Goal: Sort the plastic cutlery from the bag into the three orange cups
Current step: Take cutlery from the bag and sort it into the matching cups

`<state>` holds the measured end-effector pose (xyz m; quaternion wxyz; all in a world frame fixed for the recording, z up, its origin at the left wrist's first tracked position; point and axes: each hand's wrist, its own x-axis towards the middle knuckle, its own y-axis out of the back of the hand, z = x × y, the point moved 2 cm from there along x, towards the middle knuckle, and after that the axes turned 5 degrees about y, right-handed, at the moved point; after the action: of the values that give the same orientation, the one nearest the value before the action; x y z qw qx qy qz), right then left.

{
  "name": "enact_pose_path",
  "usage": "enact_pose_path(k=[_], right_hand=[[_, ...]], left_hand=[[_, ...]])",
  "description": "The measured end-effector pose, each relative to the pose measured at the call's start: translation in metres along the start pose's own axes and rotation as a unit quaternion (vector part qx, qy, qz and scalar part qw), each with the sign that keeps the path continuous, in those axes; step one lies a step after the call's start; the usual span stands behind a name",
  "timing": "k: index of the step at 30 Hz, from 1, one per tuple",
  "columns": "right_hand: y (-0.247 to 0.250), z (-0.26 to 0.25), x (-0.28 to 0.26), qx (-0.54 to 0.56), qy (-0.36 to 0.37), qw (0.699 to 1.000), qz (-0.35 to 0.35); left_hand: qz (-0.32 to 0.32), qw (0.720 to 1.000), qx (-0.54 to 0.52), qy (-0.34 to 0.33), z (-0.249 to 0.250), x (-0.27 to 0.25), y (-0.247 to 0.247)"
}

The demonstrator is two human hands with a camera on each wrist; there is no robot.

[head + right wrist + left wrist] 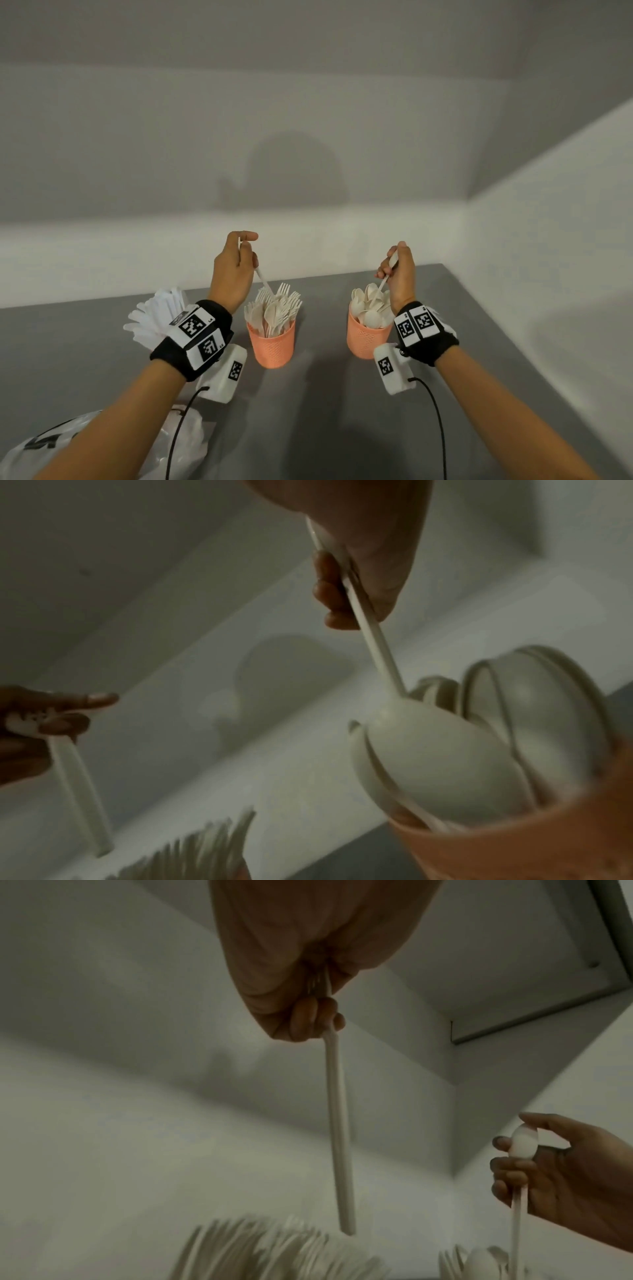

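Observation:
My left hand (247, 247) pinches a white plastic fork (263, 278) by its tines, handle pointing down just above the fork-filled orange cup (271, 346). In the left wrist view the fork handle (337, 1123) hangs over the forks (257, 1256). My right hand (390, 265) grips a white spoon (383, 281) bowl-up, its handle reaching down among the spoons in the right orange cup (364, 341). The right wrist view shows that spoon handle (373, 642) meeting the spoons (445, 753) in the cup (531, 848). White knives (154, 315) fan out behind my left wrist; their cup is hidden.
A white plastic bag (178, 442) lies on the grey table (325, 411) at the near left under my left forearm. White walls (548, 274) close in behind and to the right of the cups. Cables hang from both wrist cameras.

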<state>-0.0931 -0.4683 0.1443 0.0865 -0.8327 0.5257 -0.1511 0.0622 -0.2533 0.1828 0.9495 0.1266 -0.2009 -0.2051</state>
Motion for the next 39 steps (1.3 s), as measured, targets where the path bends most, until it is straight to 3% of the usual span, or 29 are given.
enact_pose_path(k=[4,9,14,18,23,26,32,36,39], right_hand=[[0.005,0.023,-0.008,-0.058,-0.029,0.997,-0.031],[0.010,0.040,-0.017,-0.226,0.021,0.970,-0.087],[0.016,0.041,-0.012,-0.443,0.106,0.886,-0.082],[0.024,0.044,-0.014,-0.548,0.137,0.820,-0.093],[0.024,0.049,-0.015,-0.600,0.151,0.767,-0.173],[0.017,0.046,-0.011,-0.623,0.153,0.744,-0.188],[0.002,0.037,-0.009,-0.655,0.151,0.713,-0.200],[0.008,0.056,-0.009,-0.719,0.100,0.628,-0.279],[0.011,0.064,-0.008,-0.735,0.070,0.602,-0.304]], left_hand=[[-0.023,0.997,0.066,-0.030,-0.011,-0.005,0.003],[-0.053,0.987,0.138,-0.060,-0.030,-0.011,0.002],[-0.089,0.970,0.208,-0.087,-0.044,-0.015,-0.004],[-0.121,0.956,0.251,-0.087,-0.053,-0.020,-0.011],[-0.148,0.941,0.294,-0.077,-0.065,-0.034,-0.020],[-0.149,0.929,0.323,-0.099,-0.068,-0.041,-0.020],[-0.181,0.908,0.372,-0.070,-0.082,-0.038,-0.028],[-0.206,0.898,0.387,-0.047,-0.086,-0.044,-0.037],[-0.214,0.896,0.389,-0.013,-0.092,-0.050,-0.040]])
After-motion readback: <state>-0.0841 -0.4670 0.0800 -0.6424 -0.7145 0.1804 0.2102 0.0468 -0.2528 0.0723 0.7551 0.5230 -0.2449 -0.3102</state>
